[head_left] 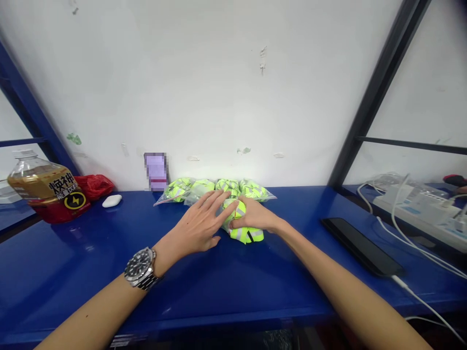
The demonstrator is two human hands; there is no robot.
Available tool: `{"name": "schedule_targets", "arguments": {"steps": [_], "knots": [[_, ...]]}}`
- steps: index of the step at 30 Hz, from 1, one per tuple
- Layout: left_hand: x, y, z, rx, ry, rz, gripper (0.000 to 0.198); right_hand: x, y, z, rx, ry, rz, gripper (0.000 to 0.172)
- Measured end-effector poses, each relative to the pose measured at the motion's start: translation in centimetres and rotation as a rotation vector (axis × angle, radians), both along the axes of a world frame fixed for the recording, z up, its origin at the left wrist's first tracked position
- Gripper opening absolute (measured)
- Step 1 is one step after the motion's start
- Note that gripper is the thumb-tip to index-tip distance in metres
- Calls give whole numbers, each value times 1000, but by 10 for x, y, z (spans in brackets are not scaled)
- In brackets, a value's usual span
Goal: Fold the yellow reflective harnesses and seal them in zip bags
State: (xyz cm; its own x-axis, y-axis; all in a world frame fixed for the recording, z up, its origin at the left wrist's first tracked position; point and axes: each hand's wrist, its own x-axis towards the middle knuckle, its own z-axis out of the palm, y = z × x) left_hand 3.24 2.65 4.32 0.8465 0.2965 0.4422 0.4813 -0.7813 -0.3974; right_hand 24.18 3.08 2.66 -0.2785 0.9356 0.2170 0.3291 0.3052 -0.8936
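A folded fluorescent yellow reflective vest (250, 235) with grey bands lies near the middle of the blue shelf (204, 296), partly covered by clear plastic. My right hand (257, 215) grips it from the right, its thumb across the front. At its left side, my left hand (204, 221) has its fingers stretched out over the clear bag, with the fingertips close to the vest. A watch (140, 267) is on my left wrist. Against the wall sit several similar yellow bundles (251, 188) in clear zip bags, some partly hidden behind my hands.
On the left are a large drink bottle (47, 187), a red plastic bag (95, 185) and a white earbud case (112, 201). A phone with a lit screen (157, 172) leans on the wall. To the right lie a black phone (361, 245) on a cable and a power strip (419, 209).
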Motion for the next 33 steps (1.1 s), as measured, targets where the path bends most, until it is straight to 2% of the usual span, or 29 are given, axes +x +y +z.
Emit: {"name": "schedule_targets", "arguments": {"steps": [3,7,11,15,18,23,26,28,31,33], "knots": [[4,6,-8,-2,34,3,82,-3,-7,4,-77,76,164,65],[-1,16,-15,-19,-12,-4,74,0,-12,8,-328,153,347,55],[-7,17,-18,11,-89,-86,63,1,-10,6,-205,128,440,42],[-1,10,-20,48,-120,-151,50,-6,-9,1,28,65,331,35],[4,3,-20,38,-116,-163,49,-16,-10,-2,193,60,244,29],[9,-4,-22,2,-58,-166,53,-30,-7,-12,262,13,-30,16],[9,0,-24,0,-74,-177,54,-29,-5,-15,247,14,-71,15],[6,5,-25,-7,-106,-184,52,-24,-5,-10,142,69,40,16],[1,13,-25,-42,-184,-166,53,-13,-10,1,-160,161,328,31],[-3,17,-24,-56,-216,-147,58,-8,-13,7,-225,144,429,42]]}}
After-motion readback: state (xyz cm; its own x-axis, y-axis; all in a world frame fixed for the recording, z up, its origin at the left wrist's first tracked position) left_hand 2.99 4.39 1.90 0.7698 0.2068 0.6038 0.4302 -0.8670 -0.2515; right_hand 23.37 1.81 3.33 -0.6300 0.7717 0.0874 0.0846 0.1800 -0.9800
